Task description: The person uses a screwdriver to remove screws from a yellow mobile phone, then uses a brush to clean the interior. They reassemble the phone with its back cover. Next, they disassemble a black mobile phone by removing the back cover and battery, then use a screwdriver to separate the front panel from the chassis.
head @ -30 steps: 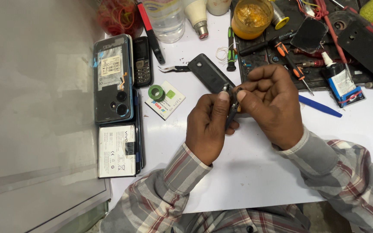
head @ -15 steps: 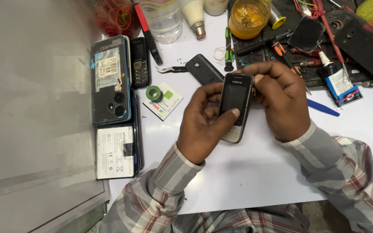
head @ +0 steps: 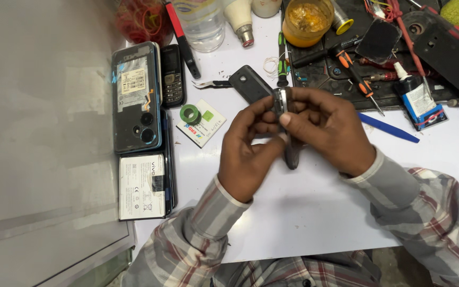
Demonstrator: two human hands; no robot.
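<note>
White tabletop [head: 304,223] fills the lower half of the view, with a dark mat [head: 341,79] of tools along its far edge and a grey panel to the left. Above the middle of the table the left hand [head: 248,154] and the right hand [head: 328,130] meet, both closed around a small dark phone [head: 288,127] held edge-on between them; the right thumb presses on its upper end and the left fingers curl against its side. A black back cover [head: 249,83] lies on the table just beyond the hands. To the left, a blue-rimmed smartphone [head: 136,95] lies back up with a pale rectangular label near its top, and a small black keypad phone [head: 172,75] sits just beside it. Below them rests a white rectangular battery [head: 142,186] with dark print. A white card with green and blue patches [head: 205,125] carries a green tape roll [head: 190,114]. On the far side stand an orange tub [head: 308,20] and a clear bottle [head: 203,24]. At the right, a small glue bottle on a blue and white card [head: 418,98] lies near a blue pen [head: 389,127], and an orange-handled screwdriver [head: 358,79] rests on the mat.
</note>
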